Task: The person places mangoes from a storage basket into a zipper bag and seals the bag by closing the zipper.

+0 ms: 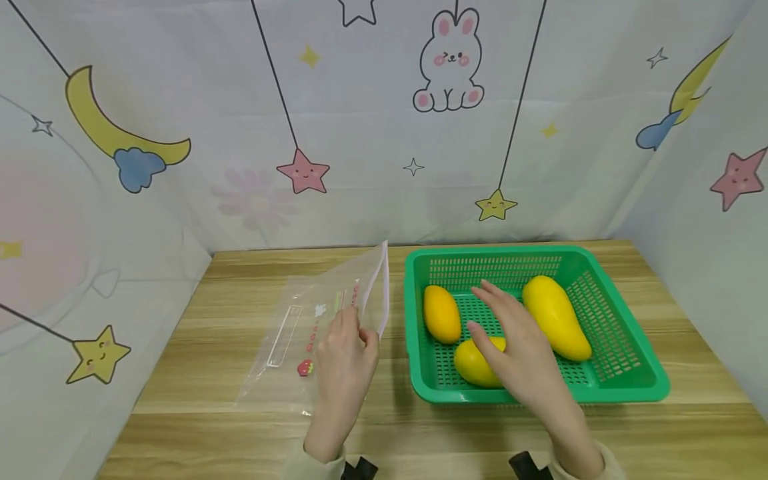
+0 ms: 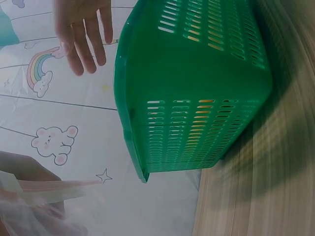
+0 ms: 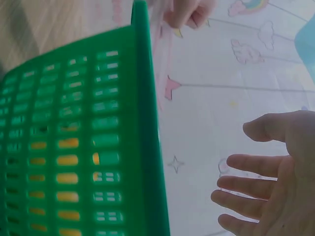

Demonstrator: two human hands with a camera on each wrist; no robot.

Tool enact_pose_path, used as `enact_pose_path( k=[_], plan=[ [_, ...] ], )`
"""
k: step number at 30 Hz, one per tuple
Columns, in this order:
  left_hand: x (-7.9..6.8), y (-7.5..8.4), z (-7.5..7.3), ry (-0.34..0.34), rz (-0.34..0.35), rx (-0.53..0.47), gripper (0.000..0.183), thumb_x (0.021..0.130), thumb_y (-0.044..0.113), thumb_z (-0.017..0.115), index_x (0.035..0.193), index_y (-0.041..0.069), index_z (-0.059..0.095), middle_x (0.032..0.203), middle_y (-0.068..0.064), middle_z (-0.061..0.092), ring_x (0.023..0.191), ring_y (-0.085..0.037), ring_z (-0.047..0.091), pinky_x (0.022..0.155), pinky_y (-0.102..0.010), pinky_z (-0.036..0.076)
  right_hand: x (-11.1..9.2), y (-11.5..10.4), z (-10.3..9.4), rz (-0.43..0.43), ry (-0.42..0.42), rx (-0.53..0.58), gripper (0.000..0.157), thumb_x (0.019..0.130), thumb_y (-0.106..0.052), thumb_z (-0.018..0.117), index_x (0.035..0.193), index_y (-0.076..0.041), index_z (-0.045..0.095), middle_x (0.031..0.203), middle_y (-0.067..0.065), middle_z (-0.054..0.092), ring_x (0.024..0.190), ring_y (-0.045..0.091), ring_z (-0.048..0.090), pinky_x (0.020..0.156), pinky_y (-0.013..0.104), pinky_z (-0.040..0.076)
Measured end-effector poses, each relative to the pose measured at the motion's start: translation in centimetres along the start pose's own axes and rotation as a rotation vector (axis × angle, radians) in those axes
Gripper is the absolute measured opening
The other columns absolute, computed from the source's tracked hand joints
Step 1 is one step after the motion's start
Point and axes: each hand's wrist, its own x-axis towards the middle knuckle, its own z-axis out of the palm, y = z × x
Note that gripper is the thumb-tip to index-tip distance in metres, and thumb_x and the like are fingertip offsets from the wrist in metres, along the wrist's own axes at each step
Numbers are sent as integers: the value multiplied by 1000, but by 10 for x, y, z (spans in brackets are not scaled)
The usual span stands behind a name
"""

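Note:
My left hand [image 1: 345,353] pinches the edge of a clear zip bag [image 1: 288,340] printed with a strawberry and red lettering. The bag's pale zip strip stands up beside the basket, and its body slopes down to the left. Above the near part of a green plastic basket [image 1: 624,320] hovers my right hand [image 1: 522,350], fingers spread and holding nothing. Inside the basket are a small orange-yellow mango [image 1: 442,313], a yellow mango [image 1: 474,365] partly covered by the right hand, and a larger yellow mango [image 1: 555,317]. In the right wrist view the right hand's fingers [image 3: 251,189] look extended.
A wooden table [image 1: 180,393] bears the bag and basket. Behind it hangs a pale cloth [image 1: 372,133] printed with stars, moons and a rabbit. The basket's raised rim [image 1: 498,252] surrounds the mangoes.

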Motion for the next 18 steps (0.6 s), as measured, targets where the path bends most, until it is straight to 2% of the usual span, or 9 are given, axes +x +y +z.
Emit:
enact_pose_path(
  k=[6,10,14,18],
  plan=[
    [1,2,-2,21,8,-5,14,67,-6,60,70,3,50,60,-8,53,48,-16,37,39,-23,28,4,-13,18,-47,-41,1,49,96,-33,57,141,-18,46,153,2,39,140,31,36,110,61,35],
    [2,3,-3,20,5,-12,13,67,-7,59,72,2,52,62,-9,55,48,-17,39,40,-22,29,9,-20,29,-113,-49,-17,46,95,-31,59,139,-20,50,151,1,41,138,30,40,112,58,36],
    [3,5,-6,25,2,-6,13,68,-7,61,72,2,51,63,-9,56,49,-19,44,41,-23,32,12,-26,40,-178,-79,-42,44,94,-30,61,137,-21,53,149,3,44,136,32,44,111,57,37],
    [4,8,-8,22,6,-4,14,69,-6,62,74,2,52,60,-7,53,49,-17,43,41,-21,31,16,-34,49,-210,-132,-56,43,94,-31,61,135,-20,55,145,8,50,133,32,47,112,56,37]
  ],
)
